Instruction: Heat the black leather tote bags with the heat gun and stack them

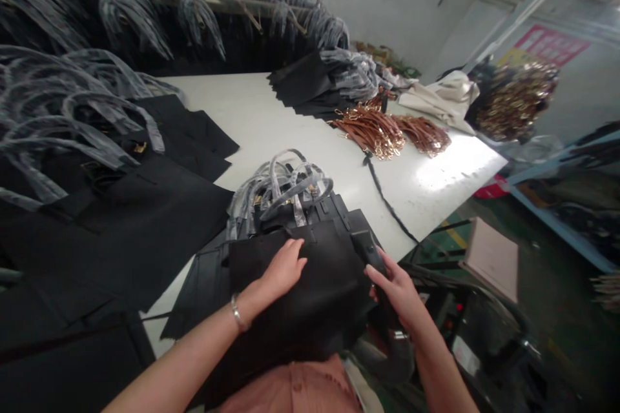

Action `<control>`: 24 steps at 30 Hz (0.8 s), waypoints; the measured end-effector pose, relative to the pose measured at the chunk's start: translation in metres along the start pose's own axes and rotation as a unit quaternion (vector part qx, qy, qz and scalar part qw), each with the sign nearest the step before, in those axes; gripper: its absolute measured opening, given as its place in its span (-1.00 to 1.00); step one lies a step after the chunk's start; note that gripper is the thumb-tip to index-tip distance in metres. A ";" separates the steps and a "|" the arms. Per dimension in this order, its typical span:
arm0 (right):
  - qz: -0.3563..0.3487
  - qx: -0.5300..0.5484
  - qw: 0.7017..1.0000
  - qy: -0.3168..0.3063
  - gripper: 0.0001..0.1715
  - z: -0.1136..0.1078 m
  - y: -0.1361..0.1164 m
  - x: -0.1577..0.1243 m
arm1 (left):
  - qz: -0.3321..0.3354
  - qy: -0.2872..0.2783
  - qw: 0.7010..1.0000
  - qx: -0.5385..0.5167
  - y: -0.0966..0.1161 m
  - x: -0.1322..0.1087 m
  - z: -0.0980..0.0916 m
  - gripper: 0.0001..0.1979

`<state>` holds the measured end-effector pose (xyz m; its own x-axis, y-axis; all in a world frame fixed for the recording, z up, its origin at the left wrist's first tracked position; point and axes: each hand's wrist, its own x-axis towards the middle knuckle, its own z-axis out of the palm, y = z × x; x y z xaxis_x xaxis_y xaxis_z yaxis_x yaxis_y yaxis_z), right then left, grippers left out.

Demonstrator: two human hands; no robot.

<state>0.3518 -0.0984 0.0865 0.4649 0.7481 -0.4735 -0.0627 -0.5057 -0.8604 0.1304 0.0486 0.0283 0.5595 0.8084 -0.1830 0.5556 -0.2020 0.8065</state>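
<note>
A black leather bag panel [314,290] lies on top of a stack of similar black pieces at the near edge of the white table [252,122]. My left hand [283,268] rests flat on the panel, fingers stretched out, a bracelet on the wrist. My right hand [394,287] grips the panel's right edge, fingers wrapped round a black strap-like part [368,248]. Plastic-wrapped handles [281,190] stick out of the stack just beyond my hands.
More black panels [145,219] with wrapped handles cover the table's left side and a far stack [310,84]. Brown straps with gold hardware [382,129] lie at the right, a black cord [382,197] beside them. Gold fittings [516,100] are heaped past the table's right end.
</note>
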 end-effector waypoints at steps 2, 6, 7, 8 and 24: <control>0.010 -0.030 0.998 -0.059 -0.01 0.012 0.006 0.002 | 0.058 -0.009 0.995 0.085 -0.017 -0.023 0.013 -0.61; 0.043 -0.088 0.984 -0.146 -0.14 0.036 0.016 0.010 | 0.124 0.027 0.968 0.215 -0.037 -0.051 0.033 -0.65; 0.054 -0.096 0.982 -0.153 -0.16 0.041 0.018 0.013 | 0.136 0.039 0.962 0.235 -0.042 -0.053 0.038 -0.65; 0.065 -0.097 0.981 -0.156 -0.18 0.044 0.019 0.015 | 0.149 0.050 0.956 0.248 -0.046 -0.054 0.042 -0.66; -0.008 0.016 0.999 0.041 -0.21 0.049 0.010 0.055 | 0.165 0.080 0.939 0.290 -0.060 -0.060 0.057 -0.60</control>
<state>0.3334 -0.0410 0.0430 0.5365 0.7173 -0.4445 -0.0828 -0.4794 -0.8737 0.0986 -0.0192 -0.0412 0.6859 0.7126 0.1476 0.6362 -0.6857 0.3536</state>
